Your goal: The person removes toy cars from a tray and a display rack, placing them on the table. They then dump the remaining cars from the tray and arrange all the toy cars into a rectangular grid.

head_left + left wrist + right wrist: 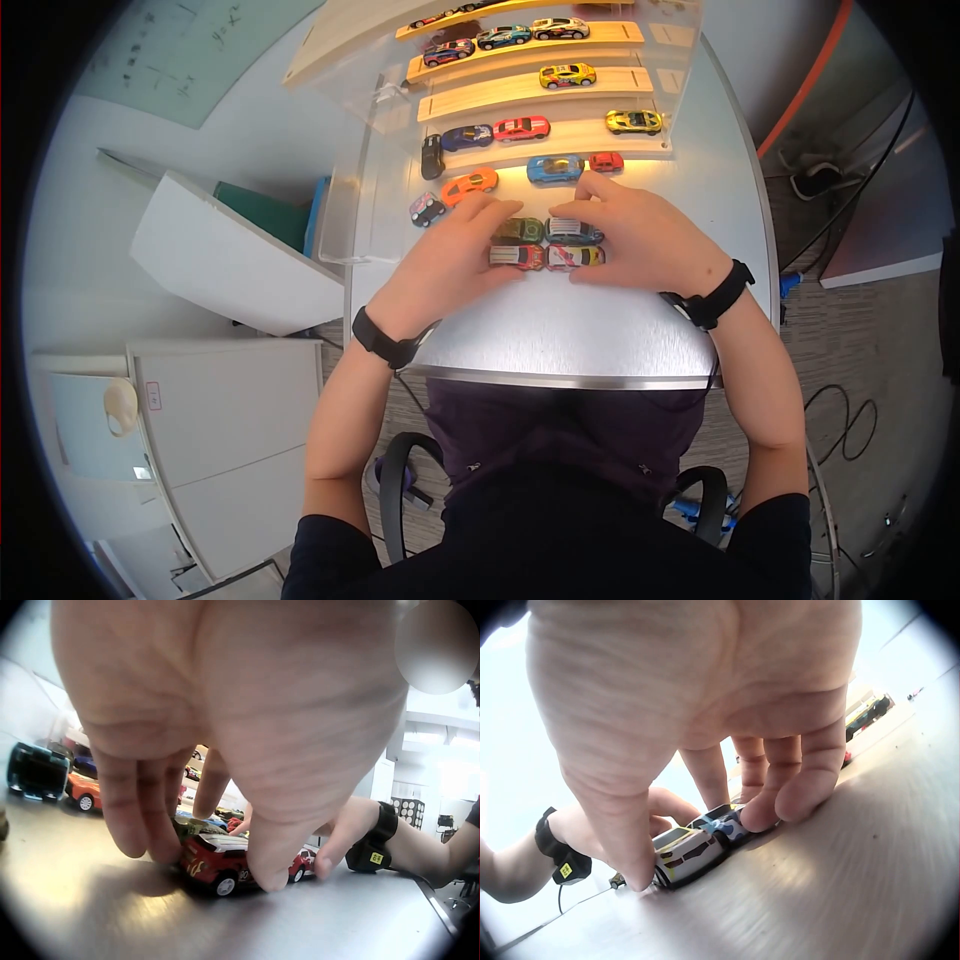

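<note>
Two pairs of toy cars stand in a small block on the metal tabletop. My left hand (447,252) spans the left pair, a green car (520,231) and a red car with a white striped roof (516,257), thumb at the near side and fingers at the far side. In the left wrist view the red car (217,862) sits upright between thumb and fingers. My right hand (652,232) holds the right pair likewise, a dark blue-grey car (574,231) and a white, pink and yellow car (576,258). The right wrist view shows the white car (690,855) beside the thumb.
Beyond the hands lie an orange car (470,187), a small pale patterned car (427,209), a black car (432,157), a blue car (555,169) and a small red car (606,162). A clear case with wooden steps (530,104) carrying several cars stands behind.
</note>
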Motion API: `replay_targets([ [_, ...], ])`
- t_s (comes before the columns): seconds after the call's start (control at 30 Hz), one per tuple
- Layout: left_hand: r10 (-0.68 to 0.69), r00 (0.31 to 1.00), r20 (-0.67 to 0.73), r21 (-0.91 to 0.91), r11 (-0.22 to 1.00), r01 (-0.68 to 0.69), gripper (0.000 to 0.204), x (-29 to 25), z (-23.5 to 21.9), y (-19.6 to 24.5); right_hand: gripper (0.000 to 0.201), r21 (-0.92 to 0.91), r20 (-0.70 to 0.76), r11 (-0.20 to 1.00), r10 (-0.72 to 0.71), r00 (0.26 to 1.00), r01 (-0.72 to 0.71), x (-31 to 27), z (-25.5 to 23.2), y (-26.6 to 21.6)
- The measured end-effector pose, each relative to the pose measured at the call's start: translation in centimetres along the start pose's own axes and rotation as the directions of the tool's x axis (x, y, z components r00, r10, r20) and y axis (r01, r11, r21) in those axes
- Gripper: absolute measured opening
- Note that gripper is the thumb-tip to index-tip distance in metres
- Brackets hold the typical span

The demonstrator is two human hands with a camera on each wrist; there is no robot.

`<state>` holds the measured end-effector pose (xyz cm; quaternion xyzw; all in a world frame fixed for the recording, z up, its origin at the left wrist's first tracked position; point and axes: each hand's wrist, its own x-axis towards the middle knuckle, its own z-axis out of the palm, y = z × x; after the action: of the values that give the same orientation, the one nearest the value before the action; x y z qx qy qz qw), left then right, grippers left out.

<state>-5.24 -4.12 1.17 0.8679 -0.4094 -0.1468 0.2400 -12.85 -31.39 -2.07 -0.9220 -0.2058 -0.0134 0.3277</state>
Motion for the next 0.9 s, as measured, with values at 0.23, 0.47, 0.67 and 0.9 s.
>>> replay_targets([
  [0.23,0.018,0.999,-0.031,0.071,0.997,-0.016,0.069,-0.7,0.5,-0.6,0.064,-0.011,-0.012,1.000,-0.028,1.000,0.028,0.0,0.2,0.4],
  [0.47,0.053,0.997,-0.059,0.085,0.995,-0.048,0.068,-1.0,0.6,-0.6,0.066,0.009,0.031,1.000,0.017,0.999,-0.017,0.1,-0.2,0.1],
  [0.67,0.034,0.999,-0.039,0.083,0.996,-0.030,0.071,-0.9,0.5,-0.1,0.068,0.028,0.065,0.998,0.060,0.996,-0.062,0.2,-0.6,-0.3],
  [0.9,0.100,0.987,-0.123,0.156,0.984,-0.081,0.075,-1.3,0.4,0.2,0.071,0.055,0.032,0.997,0.047,0.998,-0.049,0.0,-0.6,-0.1],
])
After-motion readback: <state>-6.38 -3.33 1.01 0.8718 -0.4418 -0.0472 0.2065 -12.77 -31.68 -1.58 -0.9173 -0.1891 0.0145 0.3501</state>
